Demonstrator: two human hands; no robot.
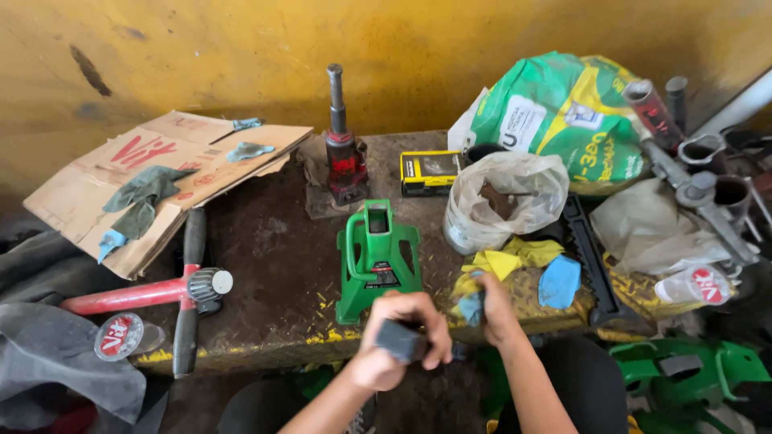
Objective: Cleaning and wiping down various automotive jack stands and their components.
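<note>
Two hands work at the lower centre of the frame, just below the front edge of the counter (265, 241). My left hand (394, 341) has its grip clamped round a dark bar (402, 341); my right hand (492, 309) has its grip closed on a blue rag (473, 307) pressed toward the bar's far end. To wipe well, I judge the left should keep the bar from turning while the rag strokes along it. The bar's long axis runs about level, left to right, with its right end toward the rag; most of it is hidden by fingers. A green stand (376, 261) sits upright just above, a red jack (344, 153) farther up.
</note>
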